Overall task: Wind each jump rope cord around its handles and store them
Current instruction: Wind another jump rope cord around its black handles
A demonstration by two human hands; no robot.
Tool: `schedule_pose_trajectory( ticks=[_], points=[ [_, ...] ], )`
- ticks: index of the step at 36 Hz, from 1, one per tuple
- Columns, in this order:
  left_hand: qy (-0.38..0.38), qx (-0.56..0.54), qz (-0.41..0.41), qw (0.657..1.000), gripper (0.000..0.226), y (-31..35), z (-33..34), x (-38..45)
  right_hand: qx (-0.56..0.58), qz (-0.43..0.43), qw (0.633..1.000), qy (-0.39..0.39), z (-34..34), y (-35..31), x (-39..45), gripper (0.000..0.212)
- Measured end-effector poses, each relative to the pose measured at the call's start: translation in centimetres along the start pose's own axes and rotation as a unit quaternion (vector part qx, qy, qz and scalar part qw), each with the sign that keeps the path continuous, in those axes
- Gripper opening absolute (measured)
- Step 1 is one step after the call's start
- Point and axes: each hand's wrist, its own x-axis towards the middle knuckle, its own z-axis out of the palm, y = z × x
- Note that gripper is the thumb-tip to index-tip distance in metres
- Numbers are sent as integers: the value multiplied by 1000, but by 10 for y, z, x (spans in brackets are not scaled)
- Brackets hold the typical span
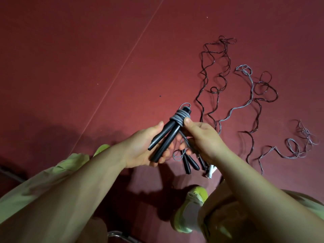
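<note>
Jump rope handles [164, 137], two black ones, are held together above the dark red floor [87, 67], with grey cord [178, 118] wound in several tight turns around their upper ends. The lower ends spread apart like a narrow V. The left hand [145, 148] holds them from below: the thumb lies along the left handle and the fingers are curled under both, so the handles rest across the palm. The right hand [203, 137] is at the wound part; its thumb presses on the grey turns from the right side, and the other fingers are curled behind, pinching the cord. A small loop of cord stands out past the top of the handles.

Below the hands, on the floor, lie more black handles [188, 163] close together, and just beside them a white handle [210, 171], partly hidden by the right forearm. From there loose cords run away to the right: a dark cord [203, 79] goes up in waves and ends in a small tangle, a grey cord [245, 95] crosses it, and another grey tangle [301, 137] lies near the right edge.

To the left and above the hands the floor is open, crossed only by a thin pale line [122, 67]. Yellow-green shoes [191, 207] are at the bottom, near the handles on the floor.
</note>
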Motion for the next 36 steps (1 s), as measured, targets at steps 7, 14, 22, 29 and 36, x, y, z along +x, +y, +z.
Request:
schedule_pose_trajectory(
  ticks=[7, 14, 22, 29, 36],
  points=[
    [177, 130, 78, 973, 55, -3, 3, 6, -51, 42, 997, 33, -4, 0, 2, 41],
    [291, 328, 130, 889, 43, -9, -3, 13, -95, 22, 995, 19, -3, 4, 3, 43],
    [331, 403, 154, 839, 43, -14, -10, 15, 2, 90, 996, 19, 0, 2, 1, 57],
    [328, 448, 179, 812, 46, -13, -8, 10, -45, 92, 993, 65, 3, 2, 0, 50],
    [278, 388, 158, 864, 46, -9, -10, 7, -66, 42, 995, 56, 1, 3, 1, 42]
  ],
)
